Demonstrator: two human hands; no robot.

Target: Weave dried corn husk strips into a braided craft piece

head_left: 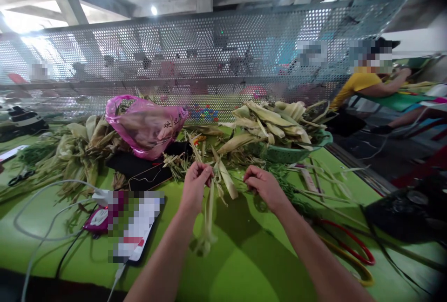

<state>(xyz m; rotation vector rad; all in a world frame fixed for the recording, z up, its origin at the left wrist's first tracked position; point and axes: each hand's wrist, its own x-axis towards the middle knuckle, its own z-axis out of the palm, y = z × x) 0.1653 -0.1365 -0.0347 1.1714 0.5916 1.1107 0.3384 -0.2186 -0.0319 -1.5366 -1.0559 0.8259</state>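
While the left hand pinches a pale husk strip between thumb and fingers, the strip's long axis runs from that grip down the picture toward the person, ending in a curled, blurred tuft above the green desk. A broader husk piece lies in the gap between the two hands, slanting from its far end, beside the left fingertips, to its near end, which points toward the right and the person. Whether it joins the pinched strip, I cannot tell. The right hand is just across that gap, fingers curled in and thumb near the forefinger; I cannot tell whether a thin strand sits between them. So the left is the nearer hand to the strip, with the right apart from it. Beyond the right hand, a green basket holds heaped husks.
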